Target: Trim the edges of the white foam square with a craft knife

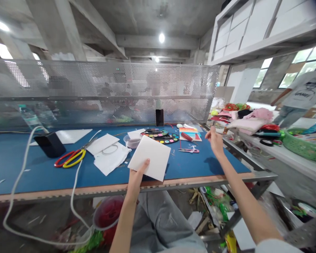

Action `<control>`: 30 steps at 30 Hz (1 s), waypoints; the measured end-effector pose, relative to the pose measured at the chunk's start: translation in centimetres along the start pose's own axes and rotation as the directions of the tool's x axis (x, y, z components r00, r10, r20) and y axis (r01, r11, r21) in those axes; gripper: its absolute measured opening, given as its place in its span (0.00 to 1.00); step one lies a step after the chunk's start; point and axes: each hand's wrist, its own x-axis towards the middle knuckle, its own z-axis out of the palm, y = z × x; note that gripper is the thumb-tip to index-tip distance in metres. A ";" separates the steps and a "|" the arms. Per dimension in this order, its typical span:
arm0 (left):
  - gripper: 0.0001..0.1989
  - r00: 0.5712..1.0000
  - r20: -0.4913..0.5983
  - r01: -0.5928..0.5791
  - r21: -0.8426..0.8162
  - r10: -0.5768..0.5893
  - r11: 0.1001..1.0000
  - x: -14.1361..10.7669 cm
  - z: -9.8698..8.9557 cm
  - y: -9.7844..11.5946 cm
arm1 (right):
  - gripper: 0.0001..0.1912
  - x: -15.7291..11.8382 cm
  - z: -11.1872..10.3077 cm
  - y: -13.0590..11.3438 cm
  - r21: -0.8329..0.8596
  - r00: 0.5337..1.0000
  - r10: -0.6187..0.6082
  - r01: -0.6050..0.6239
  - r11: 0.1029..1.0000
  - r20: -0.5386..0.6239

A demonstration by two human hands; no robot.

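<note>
- Left hand (139, 180): thumb on top, fingers beneath, pinching the lower edge of a white sheet (149, 158).
- The sheet is stiff-looking, square and tilted, held just above the near edge of the blue table top (213, 168); its lower corner comes close to that edge.
- Right hand (215, 140): raised over the table's right side, fingers loosely spread, nothing visible in them. Nearest are a pink-handled tool (189, 150) and a red-handled cutter (187, 137), both lying on the table, not touched.
- Left of the sheet: red-and-yellow scissors (70, 158), and a crumpled white cloth (112, 159) beneath a smaller white sheet (102, 144).
- Behind the sheet: a small plastic cup (132, 142), a paint palette (160, 136), and a phone (159, 117) standing upright against a perforated metal screen (102, 91).
- Far left: a black box (50, 144), with a white cable (23, 175) running down past the table edge.
- Right: pink fabric (249, 124) and a green basket (304, 146) on a side bench.
- Beyond the bench, a person in a white T-shirt (302, 95) stands with their back partly turned.
</note>
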 end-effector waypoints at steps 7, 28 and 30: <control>0.29 0.988 0.154 0.042 -0.164 -0.017 0.985 0.1 -0.8 0.3 | 0.27 -6.5 3.2 -8.8 0.347 0.879 -0.314 0.187 0.919 0.358; 0.30 0.995 0.098 -0.015 -0.105 0.026 0.994 -0.2 -0.1 0.0 | 0.25 -9.1 7.9 -9.3 0.505 0.886 -0.153 -0.102 0.857 0.439; 0.31 0.993 0.113 -0.013 -0.090 0.024 0.996 -0.1 -0.2 -0.1 | 0.26 -9.1 7.9 -9.0 0.536 0.877 -0.168 -0.115 0.836 0.450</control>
